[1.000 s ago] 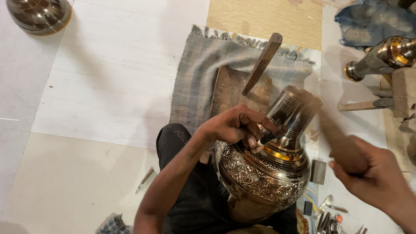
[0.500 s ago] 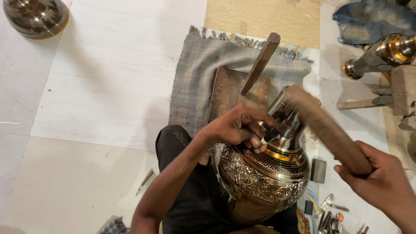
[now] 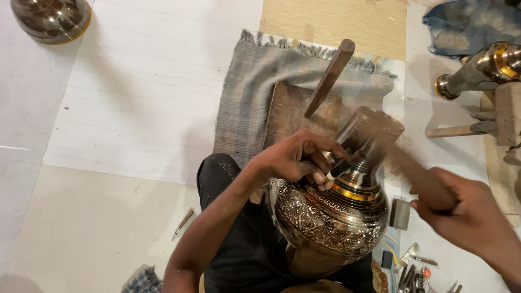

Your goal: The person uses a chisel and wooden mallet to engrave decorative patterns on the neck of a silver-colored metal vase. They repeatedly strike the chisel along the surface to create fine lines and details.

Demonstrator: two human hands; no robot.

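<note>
An engraved metal vase [image 3: 331, 217] with a gold band and a dark flared neck rests on my lap, tilted away from me. My left hand [image 3: 296, 160] presses a small chisel [image 3: 336, 169] against the vase's shoulder, just below the neck. My right hand [image 3: 469, 217] grips a wooden mallet [image 3: 415, 171], blurred with motion, its head close to the chisel's end at the neck.
A grey fringed cloth [image 3: 255, 92] with a wooden block [image 3: 287, 114] and a leaning wooden stick [image 3: 328, 76] lies ahead. A round metal pot [image 3: 51, 19] sits far left, another metal vessel [image 3: 480, 68] far right. Small tools [image 3: 410, 266] lie by my right knee; a small chisel [image 3: 182, 223] lies on the floor at left.
The mallet swung up beside the vase's neck and has come back down toward the chisel. My left hand and the vase stay put.
</note>
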